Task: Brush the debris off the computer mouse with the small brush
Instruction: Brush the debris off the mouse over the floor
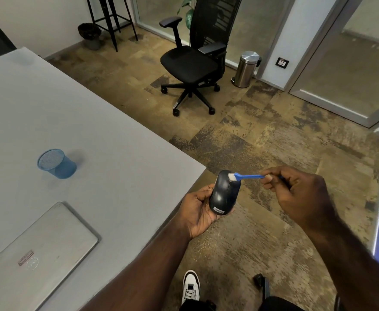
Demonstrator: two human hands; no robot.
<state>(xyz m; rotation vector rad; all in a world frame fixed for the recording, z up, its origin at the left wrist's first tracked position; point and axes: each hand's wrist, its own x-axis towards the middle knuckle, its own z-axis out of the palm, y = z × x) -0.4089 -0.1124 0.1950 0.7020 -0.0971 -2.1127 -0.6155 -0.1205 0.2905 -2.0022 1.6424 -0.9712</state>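
Note:
A black computer mouse (224, 194) with a small label at its near end rests in my left hand (198, 209), held over the floor just past the table's corner. My right hand (296, 194) pinches the blue handle of a small brush (247, 176). The brush's white bristles touch the far, front end of the mouse, on its top. The fingers of my left hand under the mouse are mostly hidden.
The grey table (94, 131) fills the left, carrying a blue mesh pen cup (57, 163) and a shut silver laptop (33, 254). A black office chair (195, 63) and a steel pedal bin (245, 69) stand on the carpet beyond. My shoe (190, 287) is below.

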